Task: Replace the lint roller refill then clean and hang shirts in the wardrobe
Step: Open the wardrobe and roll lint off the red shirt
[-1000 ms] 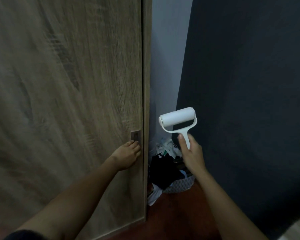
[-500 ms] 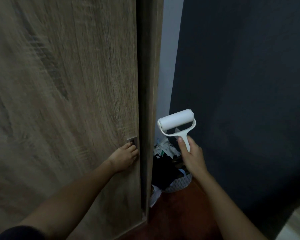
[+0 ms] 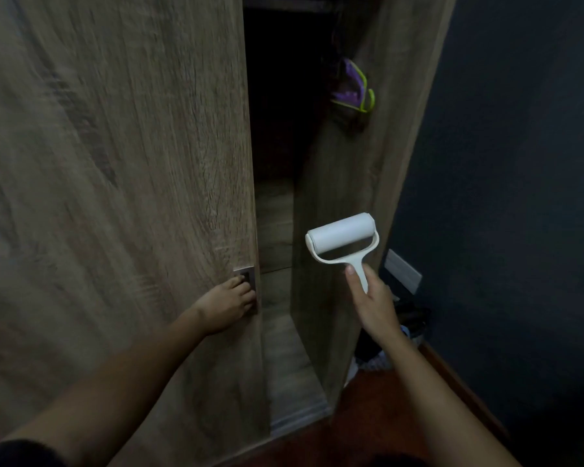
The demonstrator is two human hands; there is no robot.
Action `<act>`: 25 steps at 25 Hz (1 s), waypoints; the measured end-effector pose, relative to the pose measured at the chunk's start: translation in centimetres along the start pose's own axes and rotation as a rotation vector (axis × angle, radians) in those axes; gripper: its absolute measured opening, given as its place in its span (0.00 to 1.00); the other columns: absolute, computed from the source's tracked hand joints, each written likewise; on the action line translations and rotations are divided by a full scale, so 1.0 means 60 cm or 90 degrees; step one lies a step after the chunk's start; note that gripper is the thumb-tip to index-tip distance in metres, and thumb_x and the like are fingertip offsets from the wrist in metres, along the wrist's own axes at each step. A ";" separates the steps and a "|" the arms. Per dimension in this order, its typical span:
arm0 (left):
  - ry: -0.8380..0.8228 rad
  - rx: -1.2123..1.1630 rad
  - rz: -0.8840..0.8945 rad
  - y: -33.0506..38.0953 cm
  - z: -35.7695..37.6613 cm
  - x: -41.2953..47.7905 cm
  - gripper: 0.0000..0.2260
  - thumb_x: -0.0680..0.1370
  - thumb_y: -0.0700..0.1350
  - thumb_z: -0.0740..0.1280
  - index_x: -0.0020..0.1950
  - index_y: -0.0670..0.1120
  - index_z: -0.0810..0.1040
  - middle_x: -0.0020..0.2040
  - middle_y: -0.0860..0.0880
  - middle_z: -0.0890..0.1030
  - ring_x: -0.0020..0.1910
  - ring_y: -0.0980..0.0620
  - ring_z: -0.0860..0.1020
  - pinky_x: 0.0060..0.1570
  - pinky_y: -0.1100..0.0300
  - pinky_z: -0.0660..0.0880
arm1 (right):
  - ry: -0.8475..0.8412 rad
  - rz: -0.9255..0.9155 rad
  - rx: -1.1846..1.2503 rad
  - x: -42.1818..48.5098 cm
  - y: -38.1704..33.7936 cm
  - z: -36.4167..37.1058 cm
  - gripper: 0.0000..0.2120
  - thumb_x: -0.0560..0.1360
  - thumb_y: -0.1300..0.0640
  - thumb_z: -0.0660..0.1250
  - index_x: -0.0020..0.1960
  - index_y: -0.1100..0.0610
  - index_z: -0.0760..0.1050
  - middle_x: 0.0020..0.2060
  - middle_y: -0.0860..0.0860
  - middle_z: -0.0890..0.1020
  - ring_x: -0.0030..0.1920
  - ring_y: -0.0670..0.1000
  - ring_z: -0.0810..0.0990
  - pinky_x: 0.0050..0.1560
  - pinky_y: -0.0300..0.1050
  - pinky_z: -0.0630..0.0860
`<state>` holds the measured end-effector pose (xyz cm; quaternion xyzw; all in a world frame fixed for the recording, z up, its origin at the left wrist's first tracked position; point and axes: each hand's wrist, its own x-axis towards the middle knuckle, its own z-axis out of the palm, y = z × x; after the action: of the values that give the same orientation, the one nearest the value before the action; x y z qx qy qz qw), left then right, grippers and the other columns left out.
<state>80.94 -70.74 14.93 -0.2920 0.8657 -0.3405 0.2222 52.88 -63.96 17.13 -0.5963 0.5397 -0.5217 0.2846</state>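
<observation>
Fingers of the left hand (image 3: 228, 303) hook into the door's recessed pull (image 3: 246, 276), likely to slide the door (image 3: 115, 197) aside. Right hand (image 3: 373, 299) grips the roller (image 3: 343, 239) by its handle, held upright and clear of the wardrobe (image 3: 348, 183) opening; no shirts visible inside.

The white lint roller (image 3: 343, 242) is held upright near the right, its clean white roll tilted slightly, handle down. The wooden wardrobe door (image 3: 115, 197) on the left stands slid partly open, showing a dark gap beside it.
</observation>
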 end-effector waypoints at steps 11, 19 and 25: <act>-0.038 0.018 -0.057 -0.040 0.118 -0.257 0.05 0.68 0.46 0.69 0.41 0.49 0.84 0.39 0.51 0.82 0.41 0.50 0.80 0.53 0.53 0.75 | -0.092 -0.032 -0.021 -0.046 -0.057 0.161 0.14 0.78 0.45 0.59 0.43 0.55 0.73 0.31 0.57 0.77 0.32 0.46 0.74 0.37 0.47 0.71; 0.054 0.036 -0.119 -0.037 0.164 -0.351 0.14 0.71 0.42 0.56 0.36 0.46 0.82 0.35 0.49 0.80 0.36 0.47 0.79 0.53 0.51 0.66 | -0.108 -0.048 -0.014 -0.052 -0.069 0.196 0.13 0.78 0.46 0.59 0.44 0.55 0.74 0.32 0.57 0.78 0.32 0.45 0.74 0.37 0.45 0.71; 0.137 0.036 -0.141 -0.044 0.190 -0.388 0.15 0.72 0.43 0.56 0.35 0.45 0.82 0.34 0.49 0.80 0.36 0.47 0.78 0.50 0.51 0.65 | -0.101 -0.045 -0.014 -0.046 -0.069 0.209 0.13 0.78 0.48 0.59 0.42 0.56 0.74 0.30 0.55 0.75 0.31 0.43 0.72 0.35 0.42 0.68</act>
<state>105.56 -62.25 13.52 -0.3414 0.8368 -0.4167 0.0977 66.35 -63.10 16.31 -0.6574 0.4998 -0.4767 0.3014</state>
